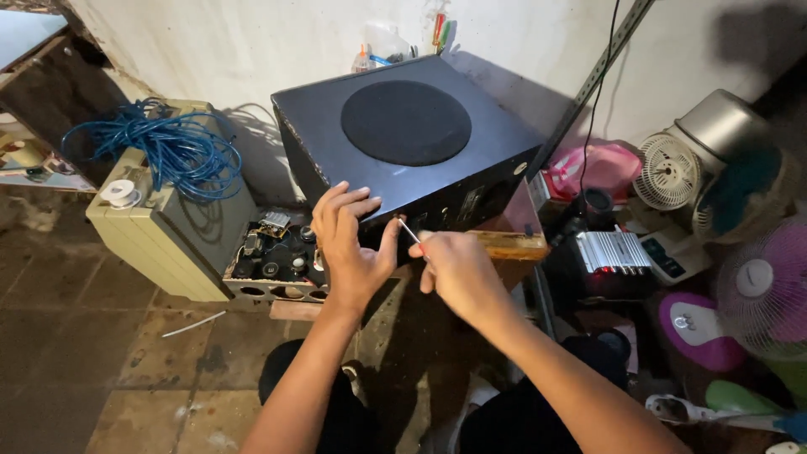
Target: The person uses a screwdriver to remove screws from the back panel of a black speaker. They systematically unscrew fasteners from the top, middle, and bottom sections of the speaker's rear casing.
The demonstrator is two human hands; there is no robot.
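My left hand [349, 244] braces the black speaker box [403, 143], fingers spread on its front edge. My right hand [454, 265] pinches a thin screwdriver [409, 232], tip at that front panel; panel looks unopened.

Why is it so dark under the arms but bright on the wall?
In the head view, light falls from above on the white wall and the black speaker box, which casts a shadow on the wall behind it; the floor under the arms lies in shade. The left hand and right hand look sharp, the edges slightly bent.
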